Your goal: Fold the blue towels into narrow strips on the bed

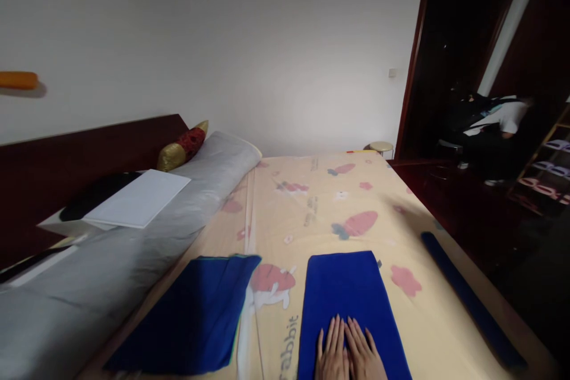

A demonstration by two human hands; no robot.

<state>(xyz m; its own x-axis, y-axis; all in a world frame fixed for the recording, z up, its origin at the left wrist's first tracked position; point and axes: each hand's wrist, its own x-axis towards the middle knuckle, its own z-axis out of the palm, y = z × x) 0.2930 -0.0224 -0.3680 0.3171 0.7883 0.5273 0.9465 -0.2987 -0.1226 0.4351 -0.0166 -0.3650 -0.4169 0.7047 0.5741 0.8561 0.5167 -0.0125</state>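
Note:
A folded blue cloth (341,282) lies flat on the bed in front of me. My left hand (332,356) rests palm down on its near part, fingers stretched out. Right beside it, my right hand (366,356) is also laid flat on the same cloth, fingers extended and the two hands touching or nearly so. To the left is another, darker blue cloth (191,314), spread out with uneven edges. A long, narrow dark blue strip (472,297), perhaps folded cloth, lies along the right side of the bed.
The bed carries a yellow sheet (325,190) with strawberry and rabbit prints. A grey rolled bedding (187,208) runs along the headboard (89,157), with a white board (140,197) on top. A bent-over person (494,119) is at the far right by a shoe rack (543,166).

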